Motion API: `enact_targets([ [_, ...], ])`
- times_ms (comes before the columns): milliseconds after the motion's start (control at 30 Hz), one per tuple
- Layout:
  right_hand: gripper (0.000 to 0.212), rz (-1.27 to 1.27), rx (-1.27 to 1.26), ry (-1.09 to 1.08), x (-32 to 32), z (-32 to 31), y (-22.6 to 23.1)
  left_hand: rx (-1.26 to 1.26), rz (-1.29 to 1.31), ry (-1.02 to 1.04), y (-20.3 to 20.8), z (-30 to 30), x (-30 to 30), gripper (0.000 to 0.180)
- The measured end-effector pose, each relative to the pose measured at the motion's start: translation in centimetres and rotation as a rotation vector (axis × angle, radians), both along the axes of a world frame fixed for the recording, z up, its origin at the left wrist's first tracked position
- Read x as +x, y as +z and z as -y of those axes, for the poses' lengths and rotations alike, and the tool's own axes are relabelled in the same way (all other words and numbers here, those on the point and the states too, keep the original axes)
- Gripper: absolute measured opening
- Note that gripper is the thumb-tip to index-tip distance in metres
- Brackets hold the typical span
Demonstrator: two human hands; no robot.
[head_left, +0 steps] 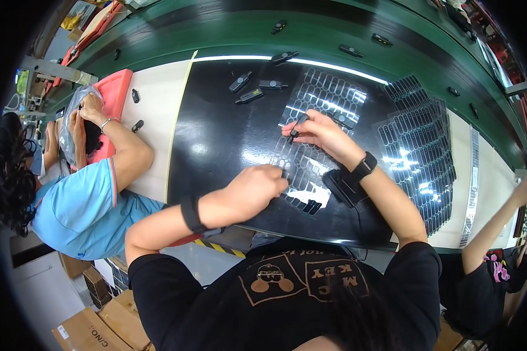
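Note:
My right hand (323, 136) pinches a small black handheld device (298, 127), tilted, above the middle of the black work surface (208, 140). My left hand (253, 192) is closed, its fingertips down at the edge of a clear sheet with oval outlines (310, 164). Whatever those fingers hold, if anything, is hidden. A few black oval stickers (312, 207) remain at the near edge of that sheet. Another such clear sheet (328, 93) lies farther off, partly behind my right hand. Under my right wrist sits a black boxy object (341, 187) with a cable.
Several similar devices (240, 82) lie at the far side of the surface; more rest on the green conveyor belt (228, 38). Overlapping sheets of black oval stickers (418, 164) cover the right side. A co-worker (82, 205) at left handles a plastic bag beside a red tray (121, 93).

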State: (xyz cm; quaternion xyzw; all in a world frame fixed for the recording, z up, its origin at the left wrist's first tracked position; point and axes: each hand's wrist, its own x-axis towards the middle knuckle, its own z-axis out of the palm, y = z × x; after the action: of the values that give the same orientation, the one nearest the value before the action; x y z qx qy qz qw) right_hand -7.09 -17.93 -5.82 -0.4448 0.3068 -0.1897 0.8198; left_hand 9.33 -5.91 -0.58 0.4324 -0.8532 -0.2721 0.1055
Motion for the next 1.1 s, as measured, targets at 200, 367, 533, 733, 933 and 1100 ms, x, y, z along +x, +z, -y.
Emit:
enact_targets([
  [200,0.013,0.030,0.014,0.004,0.0,0.1,0.2,-0.160,-0.047,0.041,2.9,-1.4,1.5,0.014],
  [367,0.011,0.060,-0.001,-0.007,-0.2,0.2,-0.3,-0.165,-0.142,0.285,5.6,0.0,3.3,0.017],
  [533,0.010,0.063,-0.040,-0.012,-1.0,0.9,-0.2,0.031,-0.431,0.552,5.7,4.0,3.3,0.023],
  [733,0.015,0.239,-0.308,-0.221,-2.5,0.0,5.5,0.262,-1.193,0.436,6.9,7.3,-0.3,0.044],
  [933,0.023,-0.081,-1.055,-0.525,-3.8,-0.3,9.6,0.317,-1.361,0.384,7.4,9.0,-3.1,0.047],
  [1100,0.027,-0.251,-1.181,-0.537,-5.2,-0.2,10.9,0.411,-1.402,0.414,6.9,9.6,-3.5,0.042],
])
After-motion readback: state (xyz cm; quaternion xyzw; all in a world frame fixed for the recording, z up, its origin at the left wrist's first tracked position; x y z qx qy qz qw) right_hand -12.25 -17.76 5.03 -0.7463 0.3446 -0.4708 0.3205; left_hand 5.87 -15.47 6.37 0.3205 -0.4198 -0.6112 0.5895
